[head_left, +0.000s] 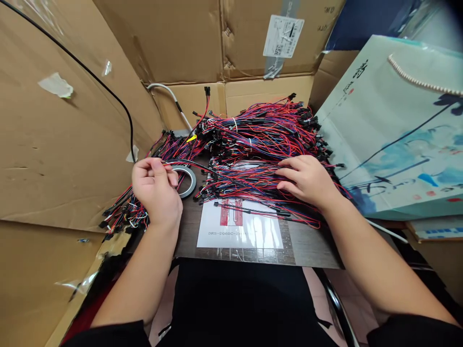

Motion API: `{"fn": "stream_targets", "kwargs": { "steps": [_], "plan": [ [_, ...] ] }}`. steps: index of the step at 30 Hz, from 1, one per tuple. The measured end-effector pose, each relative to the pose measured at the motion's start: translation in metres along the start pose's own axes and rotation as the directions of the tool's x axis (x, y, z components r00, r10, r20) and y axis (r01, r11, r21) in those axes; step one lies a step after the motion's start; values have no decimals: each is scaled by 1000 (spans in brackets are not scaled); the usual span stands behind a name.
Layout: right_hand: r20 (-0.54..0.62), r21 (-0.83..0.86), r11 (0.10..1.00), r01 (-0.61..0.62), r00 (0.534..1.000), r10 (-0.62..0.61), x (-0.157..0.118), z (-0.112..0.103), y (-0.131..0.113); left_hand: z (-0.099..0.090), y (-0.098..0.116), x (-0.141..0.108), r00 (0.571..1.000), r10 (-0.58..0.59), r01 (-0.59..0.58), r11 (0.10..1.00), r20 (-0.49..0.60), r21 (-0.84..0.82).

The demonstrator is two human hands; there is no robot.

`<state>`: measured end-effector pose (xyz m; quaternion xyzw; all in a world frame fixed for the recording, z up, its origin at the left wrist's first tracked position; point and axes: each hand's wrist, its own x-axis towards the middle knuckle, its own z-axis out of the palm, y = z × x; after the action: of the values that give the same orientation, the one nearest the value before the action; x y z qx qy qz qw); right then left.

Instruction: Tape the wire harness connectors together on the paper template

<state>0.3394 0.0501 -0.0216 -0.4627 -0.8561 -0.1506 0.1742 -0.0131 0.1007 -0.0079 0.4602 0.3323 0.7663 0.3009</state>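
My left hand (156, 190) is closed, its fingers pinching one end of a wire harness (191, 163) in red and black. That harness stretches rightward over the near bundle of wires. On the near bundle (246, 176), red, blue and black with small black connectors, lies my right hand (307, 180), fingers outstretched and slightly apart. A roll of grey tape (193, 185) is right beside my left hand, partly covered by it. Behind the near bundle rises a larger heap of tied wire harnesses (267, 120).
More harnesses (126, 212) lie at the left. A printed sheet (238, 241) is on the dark table (314, 246), with loose wires across its top. Cardboard walls (65, 159) enclose the left and back. A pale paper bag (405, 130) stands at the right.
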Motion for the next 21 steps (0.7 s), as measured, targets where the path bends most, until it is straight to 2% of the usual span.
{"fn": "stream_targets", "kwargs": {
  "steps": [3, 6, 8, 10, 12, 15, 18, 20, 21],
  "plan": [
    [11, 60, 998, -21, 1000, 21, 2, -3, -6, 10, 19, 11, 998, 41, -36, 994, 52, -101],
    [31, 223, 973, -55, 998, 49, 9, -14, -23, 30, 41, 23, 985, -27, 51, 989, 170, -138],
    [62, 413, 908, -76, 997, 56, 19, -24, -39, 50, 54, 26, 976, -79, 119, 974, 204, -190],
    [89, 607, 784, -130, 991, 96, 31, -33, -54, 74, 64, 26, 948, -152, 223, 944, 280, -243],
    [94, 771, 619, -152, 988, 125, 45, -41, -67, 97, 71, 22, 929, -165, 255, 934, 332, -249],
    [160, 930, 317, -188, 981, 114, 64, -46, -74, 122, 78, 16, 917, -139, 248, 932, 373, -263],
    [250, 967, 24, -255, 959, 133, 76, -46, -71, 132, 77, 15, 924, -76, 184, 948, 375, -261],
    [282, 959, -71, -274, 944, 171, 80, -46, -64, 131, 70, 16, 932, -46, 128, 970, 361, -207],
    [281, 959, -78, -271, 937, 206, 82, -47, -60, 129, 65, 17, 934, -39, 101, 982, 356, -158]
  ]
}}
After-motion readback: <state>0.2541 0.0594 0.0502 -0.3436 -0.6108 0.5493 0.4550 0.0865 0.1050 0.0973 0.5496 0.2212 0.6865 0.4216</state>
